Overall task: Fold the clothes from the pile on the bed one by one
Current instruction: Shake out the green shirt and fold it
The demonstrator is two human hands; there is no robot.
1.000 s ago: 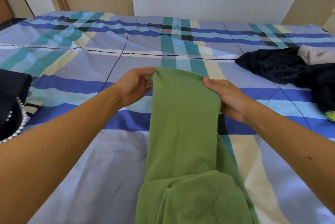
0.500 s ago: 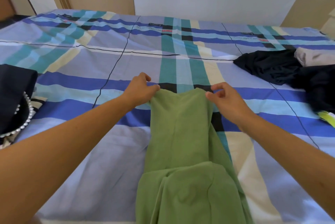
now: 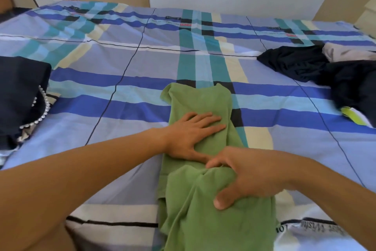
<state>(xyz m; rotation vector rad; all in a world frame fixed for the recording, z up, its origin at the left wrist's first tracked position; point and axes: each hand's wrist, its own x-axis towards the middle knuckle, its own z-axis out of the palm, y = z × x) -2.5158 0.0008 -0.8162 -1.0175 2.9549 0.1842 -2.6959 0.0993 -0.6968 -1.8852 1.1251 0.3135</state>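
The green garment (image 3: 200, 102), folded into a long strip, is pressed down by the flat left hand (image 3: 189, 137); its bunched end is gripped by the right hand (image 3: 250, 177)

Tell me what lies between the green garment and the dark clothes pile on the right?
Only bare plaid bedsheet separates the green garment from the pile, per head view.

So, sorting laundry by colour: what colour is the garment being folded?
The garment is green; head view.
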